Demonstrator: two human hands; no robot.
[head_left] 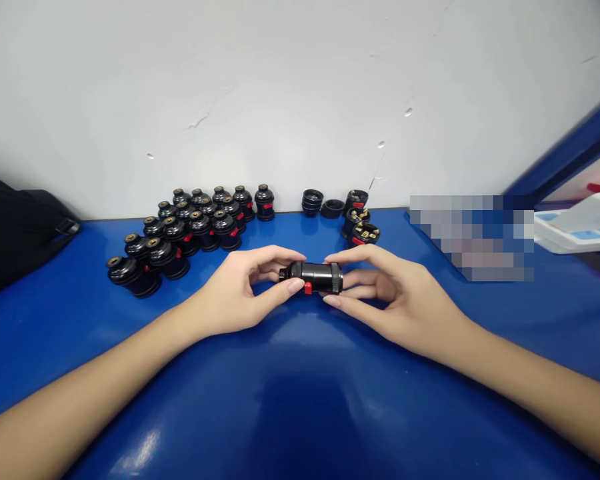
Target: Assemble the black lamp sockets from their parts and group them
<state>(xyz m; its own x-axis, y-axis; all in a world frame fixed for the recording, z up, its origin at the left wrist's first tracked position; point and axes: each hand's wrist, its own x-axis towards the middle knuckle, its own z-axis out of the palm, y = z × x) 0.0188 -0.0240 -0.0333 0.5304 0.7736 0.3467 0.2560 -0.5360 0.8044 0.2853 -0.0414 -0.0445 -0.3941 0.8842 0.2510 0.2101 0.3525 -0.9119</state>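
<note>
The glossy black domed cylinders with red tabs (177, 233) could topple if the left hand (237, 287) bumps them. This hand pinches a horizontal glossy black red-tabbed cylinder (314, 273) above the shiny blue table (310, 407); uneven force from the right hand (405, 293), gripping its ribbed end (337, 279), could make it slip.

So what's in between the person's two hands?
The head view shows a black cylinder with a red tab, sideways between the left hand and the right hand.
</note>
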